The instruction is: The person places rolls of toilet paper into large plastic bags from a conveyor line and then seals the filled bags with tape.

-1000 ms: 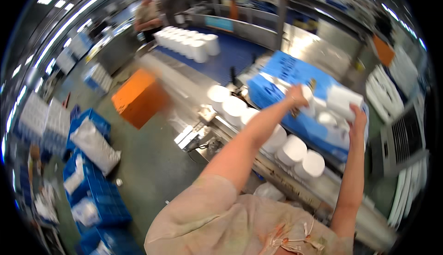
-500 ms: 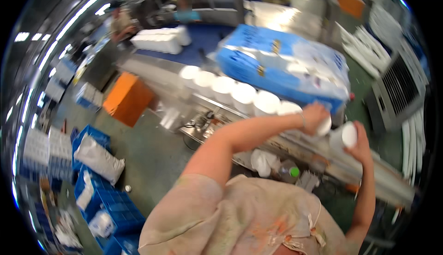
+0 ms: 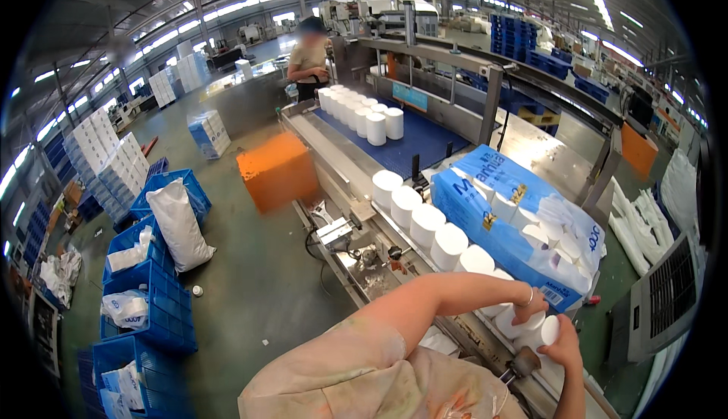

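Observation:
A row of white paper rolls (image 3: 449, 246) stands upright along the metal rail (image 3: 345, 185), running toward me. At its near end my left hand (image 3: 530, 307), a bracelet on its wrist, is closed over the top of a roll (image 3: 526, 325). Right beside it, my right hand (image 3: 563, 345) grips another roll (image 3: 544, 333), tilted, thumb and fingers around its side. Both rolls are close together, partly hidden by my fingers. Beyond the row lies a big blue-and-clear plastic pack (image 3: 485, 184) filled with white rolls, its near end next to my left hand.
More rolls (image 3: 374, 126) stand on a blue conveyor belt (image 3: 425, 148), with a person (image 3: 309, 59) behind it. An orange box (image 3: 277, 171) and blue crates (image 3: 155, 313) are on the left. A grey air cooler (image 3: 658, 301) stands at the right, near a metal frame (image 3: 491, 104).
The view has tilted up, showing more of the hall. My right hand has brought its roll nearer to my left hand and the row's end; my left hand stays on a roll there.

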Demonstrator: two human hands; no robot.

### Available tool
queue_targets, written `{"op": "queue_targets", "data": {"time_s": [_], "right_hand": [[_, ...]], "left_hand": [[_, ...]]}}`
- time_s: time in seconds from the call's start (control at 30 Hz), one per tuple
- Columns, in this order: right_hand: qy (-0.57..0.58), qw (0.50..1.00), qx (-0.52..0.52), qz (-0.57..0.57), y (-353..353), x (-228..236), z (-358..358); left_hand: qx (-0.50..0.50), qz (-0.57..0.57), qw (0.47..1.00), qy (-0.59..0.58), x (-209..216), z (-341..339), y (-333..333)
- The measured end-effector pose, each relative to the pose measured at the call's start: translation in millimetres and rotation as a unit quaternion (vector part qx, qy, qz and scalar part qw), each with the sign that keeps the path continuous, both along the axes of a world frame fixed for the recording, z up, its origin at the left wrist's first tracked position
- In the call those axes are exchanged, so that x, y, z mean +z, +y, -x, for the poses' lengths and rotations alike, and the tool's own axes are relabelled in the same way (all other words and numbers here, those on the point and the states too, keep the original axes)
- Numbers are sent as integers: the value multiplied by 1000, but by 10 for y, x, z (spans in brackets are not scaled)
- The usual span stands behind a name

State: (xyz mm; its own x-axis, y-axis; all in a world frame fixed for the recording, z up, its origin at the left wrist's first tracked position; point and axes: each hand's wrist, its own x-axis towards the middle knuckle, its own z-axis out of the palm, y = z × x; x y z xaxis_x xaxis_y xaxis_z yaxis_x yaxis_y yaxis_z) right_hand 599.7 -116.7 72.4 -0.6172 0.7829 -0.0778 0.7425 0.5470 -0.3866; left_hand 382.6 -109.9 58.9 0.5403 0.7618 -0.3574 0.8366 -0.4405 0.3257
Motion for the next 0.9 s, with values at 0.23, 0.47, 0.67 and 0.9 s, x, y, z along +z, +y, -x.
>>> {"op": "queue_targets", "data": {"time_s": [0.23, 0.47, 0.67, 0.9], "right_hand": [[-17, 998, 41, -35, 77, -131, 340], [-10, 995, 77, 61, 483, 190, 298], [156, 984, -72, -35, 1368, 278, 1936], [-117, 973, -112, -167, 1168, -114, 2544]], "left_hand": [[30, -73, 997, 24, -198, 1349, -227], [216, -159, 944, -195, 289, 2405, 89], [301, -203, 931, -36, 248, 2962, 1024], [238, -142, 948, 158, -83, 3017, 804]]}}
